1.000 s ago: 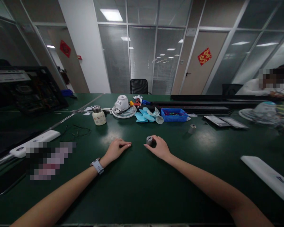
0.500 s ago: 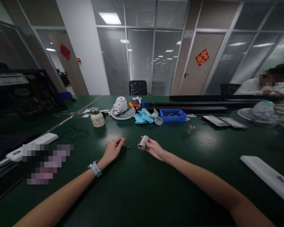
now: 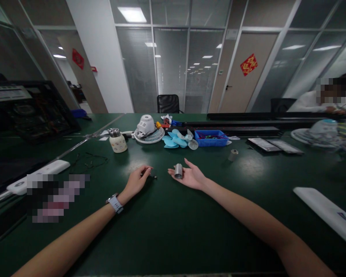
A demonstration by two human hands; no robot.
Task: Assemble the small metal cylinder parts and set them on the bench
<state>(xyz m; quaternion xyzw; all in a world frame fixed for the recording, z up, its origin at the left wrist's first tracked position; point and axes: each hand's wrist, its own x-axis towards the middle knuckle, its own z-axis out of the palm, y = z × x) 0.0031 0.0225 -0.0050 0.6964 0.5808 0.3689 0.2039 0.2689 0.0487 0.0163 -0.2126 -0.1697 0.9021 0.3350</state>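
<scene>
My right hand [image 3: 192, 177] is palm up, its fingers loosely extended under a short silver metal cylinder [image 3: 178, 171] that lies across them. The cylinder's near end looks dark and hollow. To its left, my left hand [image 3: 137, 180] rests low on the green table with thumb and fingers curled together. A small dark piece with a shiny tip [image 3: 155, 177] pokes out by those fingertips; its kind is too small to make out. Another short metal cylinder [image 3: 233, 155] stands on the table to the right.
Beyond my hands are a cream flask [image 3: 118, 142], a white fan body [image 3: 146, 125], blue fan blades [image 3: 173, 140] and a blue bin [image 3: 210, 139] of small parts. White bars [image 3: 324, 211] lie at both sides. A person [image 3: 308, 102] sits far right.
My right hand has turned palm up and its thumb has lifted off the cylinder, which now rests on the fingers more upright. The left hand has barely moved.
</scene>
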